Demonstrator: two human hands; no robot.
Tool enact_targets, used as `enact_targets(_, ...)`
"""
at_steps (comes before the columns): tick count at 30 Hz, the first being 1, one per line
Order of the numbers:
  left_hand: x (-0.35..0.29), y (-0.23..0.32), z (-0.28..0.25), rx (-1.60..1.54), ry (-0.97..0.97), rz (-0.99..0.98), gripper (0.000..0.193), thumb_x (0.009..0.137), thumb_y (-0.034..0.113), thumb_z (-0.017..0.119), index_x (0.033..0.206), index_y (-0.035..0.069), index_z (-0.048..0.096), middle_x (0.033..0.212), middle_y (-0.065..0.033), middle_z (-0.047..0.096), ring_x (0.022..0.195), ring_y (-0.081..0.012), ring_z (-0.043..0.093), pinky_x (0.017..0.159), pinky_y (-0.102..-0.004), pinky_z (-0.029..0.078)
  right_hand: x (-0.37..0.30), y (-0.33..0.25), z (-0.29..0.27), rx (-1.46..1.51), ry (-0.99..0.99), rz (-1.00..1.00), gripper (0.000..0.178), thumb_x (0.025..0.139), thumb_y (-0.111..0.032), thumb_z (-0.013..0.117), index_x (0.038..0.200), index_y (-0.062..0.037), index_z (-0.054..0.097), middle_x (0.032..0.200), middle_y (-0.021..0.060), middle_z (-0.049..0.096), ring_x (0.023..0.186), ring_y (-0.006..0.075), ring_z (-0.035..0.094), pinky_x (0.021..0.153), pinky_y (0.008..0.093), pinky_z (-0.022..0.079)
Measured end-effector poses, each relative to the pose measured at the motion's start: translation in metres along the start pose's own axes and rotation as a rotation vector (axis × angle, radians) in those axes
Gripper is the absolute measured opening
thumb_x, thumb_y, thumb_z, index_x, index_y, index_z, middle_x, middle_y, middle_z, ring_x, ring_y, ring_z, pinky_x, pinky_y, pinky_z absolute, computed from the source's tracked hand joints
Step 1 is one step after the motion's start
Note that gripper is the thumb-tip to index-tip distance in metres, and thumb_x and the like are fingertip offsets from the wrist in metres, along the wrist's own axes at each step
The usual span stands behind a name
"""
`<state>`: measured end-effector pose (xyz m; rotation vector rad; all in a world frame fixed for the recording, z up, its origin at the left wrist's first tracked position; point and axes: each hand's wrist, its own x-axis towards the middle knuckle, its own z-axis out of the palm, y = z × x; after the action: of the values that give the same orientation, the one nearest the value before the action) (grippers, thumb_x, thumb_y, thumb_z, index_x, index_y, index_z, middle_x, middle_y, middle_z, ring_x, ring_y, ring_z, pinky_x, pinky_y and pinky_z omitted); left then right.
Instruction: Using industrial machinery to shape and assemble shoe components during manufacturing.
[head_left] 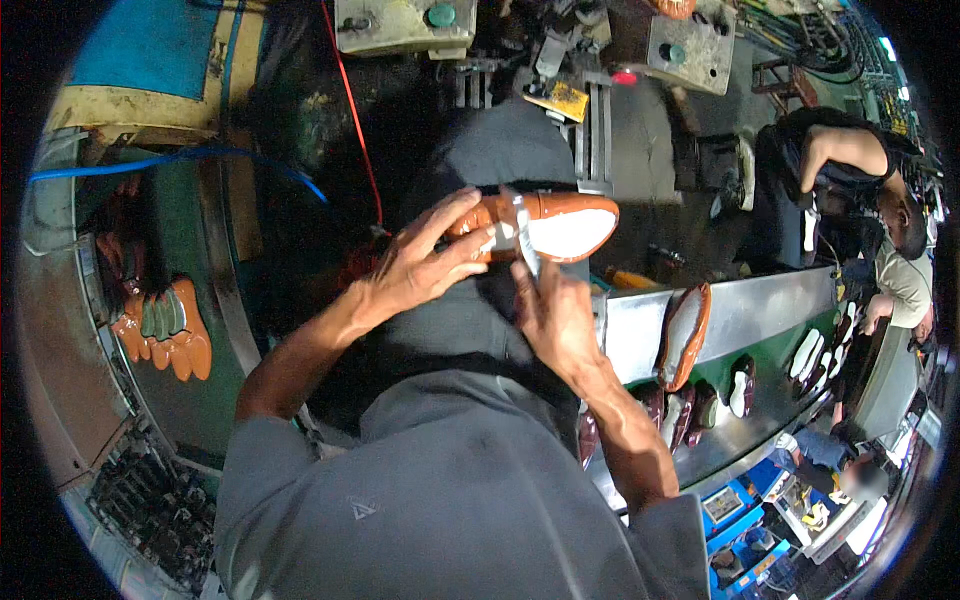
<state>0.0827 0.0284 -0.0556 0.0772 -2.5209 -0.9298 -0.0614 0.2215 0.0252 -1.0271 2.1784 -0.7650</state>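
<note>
Over my lap, my left hand (425,255) grips the heel end of a glossy orange-brown shoe (585,205), its fingers wrapped round it. The shoe lies with its underside up, and a white layer covers the bottom. In my right hand (560,318) is a slim tool (527,235) with a pale, silvery blade-like end. That end lies across the middle of the shoe's bottom; its exact kind I cannot make out. On the metal ledge to the right, another orange-brown shoe (684,335) rests on its side, close to my right forearm.
A green conveyor belt (740,345) on the right carries several dark red shoes (742,388) with white undersides. More orange-brown shoes (180,345) lie in a cluster at the left. A co-worker (840,165) bends at the far right. A blue hose (180,158) and red cord (352,110) hang nearby.
</note>
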Motion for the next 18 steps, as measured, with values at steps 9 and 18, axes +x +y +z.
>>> enact_targets(9,0.008,0.021,0.002,-0.142,0.029,-0.273,0.096,0.075,0.01,0.095,0.157,0.002,0.047,0.155,-0.0235,0.053,0.14,-0.0442,0.056,0.118,-0.048,0.049,0.007,0.017,0.006,0.036,-0.091,0.078,0.027,0.112,-0.022,0.061,0.109,0.0048,0.065,0.074,0.0268,0.07,0.066,0.045,0.072,0.056,0.0466,0.054)
enact_targets(18,0.002,0.01,0.018,-0.403,0.001,-0.448,0.096,0.074,0.006,0.094,0.156,0.003,0.044,0.158,-0.0215,0.051,0.148,-0.0395,0.051,0.124,-0.0454,0.043,-0.006,0.007,0.023,-0.031,0.053,-0.023,0.035,0.113,-0.024,0.056,0.102,0.0067,0.066,0.074,0.0292,0.067,0.073,0.0467,0.072,0.062,0.0523,0.054)
